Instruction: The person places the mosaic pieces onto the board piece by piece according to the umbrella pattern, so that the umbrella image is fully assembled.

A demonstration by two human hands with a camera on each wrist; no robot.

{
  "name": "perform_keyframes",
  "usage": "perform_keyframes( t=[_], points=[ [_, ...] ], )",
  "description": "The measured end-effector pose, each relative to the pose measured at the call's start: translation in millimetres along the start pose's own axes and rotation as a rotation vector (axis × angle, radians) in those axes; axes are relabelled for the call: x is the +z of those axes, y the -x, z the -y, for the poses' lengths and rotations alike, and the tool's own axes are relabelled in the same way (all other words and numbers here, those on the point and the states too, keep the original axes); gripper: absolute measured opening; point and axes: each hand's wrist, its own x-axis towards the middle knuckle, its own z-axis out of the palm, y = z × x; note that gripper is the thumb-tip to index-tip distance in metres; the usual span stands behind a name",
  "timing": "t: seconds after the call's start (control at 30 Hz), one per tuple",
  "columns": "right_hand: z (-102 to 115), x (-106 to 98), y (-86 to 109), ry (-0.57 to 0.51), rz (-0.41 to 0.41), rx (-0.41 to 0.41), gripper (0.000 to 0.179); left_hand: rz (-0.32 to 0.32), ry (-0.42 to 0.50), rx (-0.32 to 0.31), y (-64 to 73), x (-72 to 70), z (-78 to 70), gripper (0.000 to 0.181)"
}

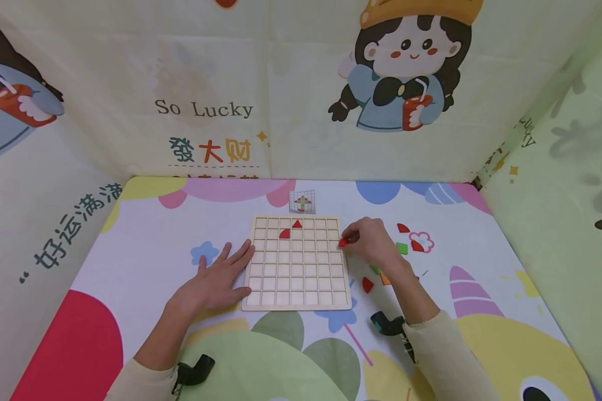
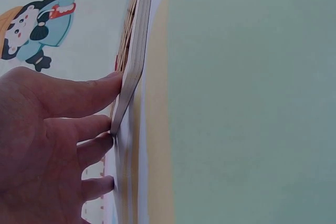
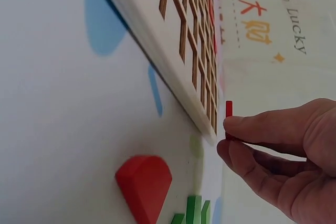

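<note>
A wooden grid board [image 1: 297, 303] with square cells lies flat on the table. In its upper rows sit a red triangle [image 1: 297, 224] and a red quarter-circle piece [image 1: 285, 234]. My left hand [image 1: 223, 280] is spread at the board's left side, fingertips and thumb touching its edge, as the left wrist view also shows. Between thumb and fingers, my right hand [image 1: 373, 242] pinches a small red piece [image 3: 229, 106] at the board's right edge; its full shape is partly hidden by the fingers.
Right of the board lie loose red pieces [image 1: 368, 284], a green square [image 1: 402, 248] and an orange piece [image 1: 385, 279] partly behind the right wrist. A small patterned card [image 1: 302, 201] stands behind the board. Printed cloth walls [image 1: 301, 83] surround the table.
</note>
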Motion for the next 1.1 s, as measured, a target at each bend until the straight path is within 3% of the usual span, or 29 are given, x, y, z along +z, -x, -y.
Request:
perform_keyframes(
  t=[0.23, 1.1],
  points=[
    [14.2, 7.6, -5.4, -0.021, 0.015, -0.009, 0.029, -0.008, -0.001, 0.002, 0.4, 0.7, 0.9, 0.087],
    [72.3, 49.7, -28.8, -0.04, 0.072, -0.212, 0.009, -0.002, -0.004, 0.012, -0.6, 0.1, 3.5, 0.088]
  ],
)
